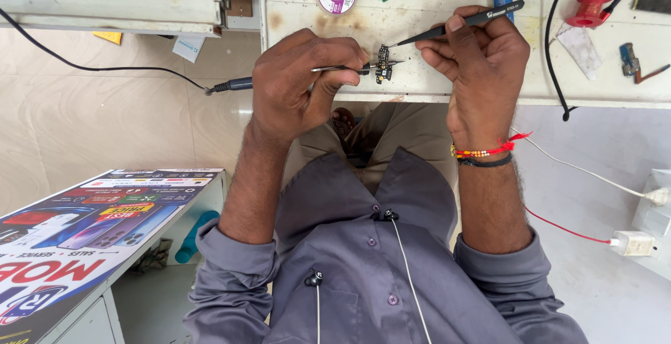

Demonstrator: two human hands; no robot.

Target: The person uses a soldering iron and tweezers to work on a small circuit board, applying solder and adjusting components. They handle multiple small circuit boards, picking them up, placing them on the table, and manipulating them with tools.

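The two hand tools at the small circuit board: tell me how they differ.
The soldering iron in the left hand is corded and lies nearly level; the black tweezers in the right hand have no cord and slant down from the upper right. Both tips meet at the small circuit board.

- A single head-worn camera looks steeply down over the person's own chest and lap.
- It faces forward toward the white workbench [433,16], whose edge runs along the frame's top.
- Both hands sit close, in the upper middle.
- The floor [91,120] and a side counter [84,232] fill the left.
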